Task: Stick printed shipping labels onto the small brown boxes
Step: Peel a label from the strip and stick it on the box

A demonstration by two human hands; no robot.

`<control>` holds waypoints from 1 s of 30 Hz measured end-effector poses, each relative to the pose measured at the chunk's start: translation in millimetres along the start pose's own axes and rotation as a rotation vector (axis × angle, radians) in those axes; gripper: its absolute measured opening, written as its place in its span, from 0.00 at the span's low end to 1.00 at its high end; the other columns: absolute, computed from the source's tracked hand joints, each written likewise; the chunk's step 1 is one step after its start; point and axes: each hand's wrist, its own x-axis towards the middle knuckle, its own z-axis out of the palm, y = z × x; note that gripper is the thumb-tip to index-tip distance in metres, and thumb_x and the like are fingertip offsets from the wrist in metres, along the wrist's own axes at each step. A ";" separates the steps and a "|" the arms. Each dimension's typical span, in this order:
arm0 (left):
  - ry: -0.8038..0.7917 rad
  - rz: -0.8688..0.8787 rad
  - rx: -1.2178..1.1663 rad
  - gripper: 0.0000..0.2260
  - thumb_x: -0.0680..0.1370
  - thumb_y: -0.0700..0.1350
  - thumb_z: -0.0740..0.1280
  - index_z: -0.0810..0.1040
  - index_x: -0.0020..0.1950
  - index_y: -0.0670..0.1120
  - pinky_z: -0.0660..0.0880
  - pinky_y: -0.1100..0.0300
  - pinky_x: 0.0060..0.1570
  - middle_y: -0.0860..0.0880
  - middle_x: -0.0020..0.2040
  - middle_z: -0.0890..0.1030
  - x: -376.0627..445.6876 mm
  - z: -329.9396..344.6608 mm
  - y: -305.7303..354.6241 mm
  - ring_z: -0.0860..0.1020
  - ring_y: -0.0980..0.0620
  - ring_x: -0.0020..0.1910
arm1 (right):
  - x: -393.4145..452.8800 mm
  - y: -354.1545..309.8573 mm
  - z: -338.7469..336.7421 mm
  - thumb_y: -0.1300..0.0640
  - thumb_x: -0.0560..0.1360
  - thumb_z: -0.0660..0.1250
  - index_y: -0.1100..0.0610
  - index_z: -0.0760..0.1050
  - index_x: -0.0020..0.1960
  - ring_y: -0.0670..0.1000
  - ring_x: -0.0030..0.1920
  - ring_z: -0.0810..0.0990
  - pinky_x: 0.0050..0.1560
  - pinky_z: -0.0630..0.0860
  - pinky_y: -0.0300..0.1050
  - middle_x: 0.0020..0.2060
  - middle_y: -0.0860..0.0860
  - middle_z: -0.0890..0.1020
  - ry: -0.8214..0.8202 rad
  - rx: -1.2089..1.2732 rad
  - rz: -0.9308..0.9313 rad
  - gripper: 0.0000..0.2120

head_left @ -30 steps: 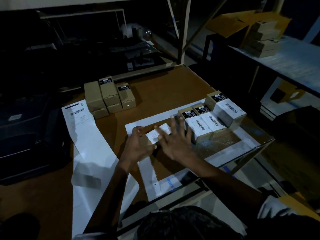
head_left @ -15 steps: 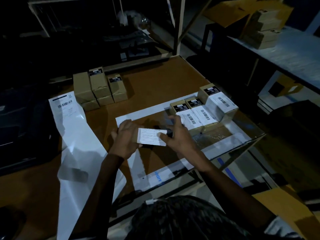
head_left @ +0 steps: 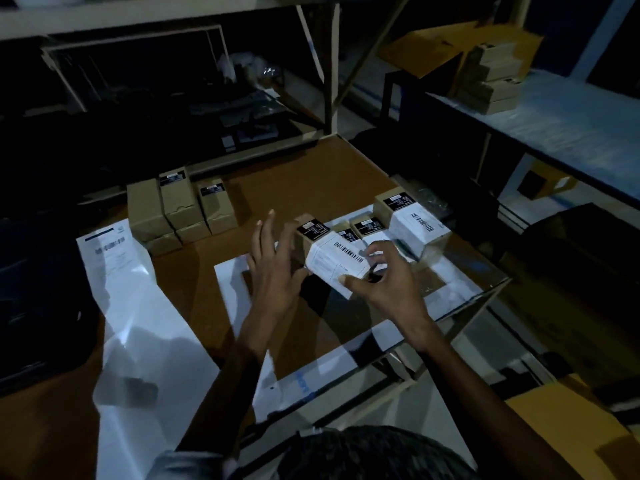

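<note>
A small brown box (head_left: 304, 239) with a white barcode label (head_left: 337, 261) on top sits mid-table. My right hand (head_left: 384, 285) pinches its near right corner with thumb and curled fingers. My left hand (head_left: 273, 268) is open beside the box's left side, fingers straight and spread. To the right stand labelled boxes (head_left: 414, 220) in a row. Unlabelled brown boxes (head_left: 180, 209) are stacked at the back left. A long white strip of label paper (head_left: 138, 323) with a printed label at its far end lies at the left.
The brown table (head_left: 311, 181) ends close on the right at a metal edge (head_left: 485, 299). White backing sheets (head_left: 232, 289) lie under my hands. A dark machine (head_left: 38, 306) sits at the far left. A shelf (head_left: 571, 119) with more boxes (head_left: 491, 81) stands at the back right.
The labelled box has moved right, next to the row of labelled boxes. My left hand has let go and opened beside it; my right hand now pinches its corner.
</note>
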 end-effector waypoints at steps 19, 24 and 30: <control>-0.148 -0.266 -0.417 0.15 0.85 0.44 0.59 0.71 0.71 0.46 0.69 0.74 0.38 0.45 0.63 0.81 34.7 110.6 84.1 0.80 0.48 0.61 | 37.0 45.7 -46.5 0.44 0.71 0.76 0.51 0.73 0.60 0.54 0.59 0.75 0.54 0.77 0.48 0.61 0.54 0.74 0.237 -0.572 -0.140 0.22; -0.106 -0.236 -0.377 0.16 0.85 0.45 0.60 0.71 0.71 0.44 0.69 0.74 0.37 0.44 0.63 0.80 35.2 112.0 93.7 0.77 0.55 0.56 | 35.2 51.9 -49.6 0.45 0.74 0.74 0.55 0.75 0.62 0.55 0.61 0.76 0.56 0.79 0.51 0.65 0.54 0.71 0.187 -0.558 -0.180 0.22; -0.130 -0.199 -0.379 0.18 0.83 0.45 0.63 0.71 0.72 0.43 0.74 0.61 0.51 0.44 0.65 0.79 39.0 116.5 98.7 0.78 0.47 0.63 | 37.9 53.2 -54.3 0.48 0.74 0.74 0.56 0.77 0.60 0.57 0.56 0.79 0.50 0.80 0.51 0.63 0.54 0.73 0.155 -0.571 -0.183 0.19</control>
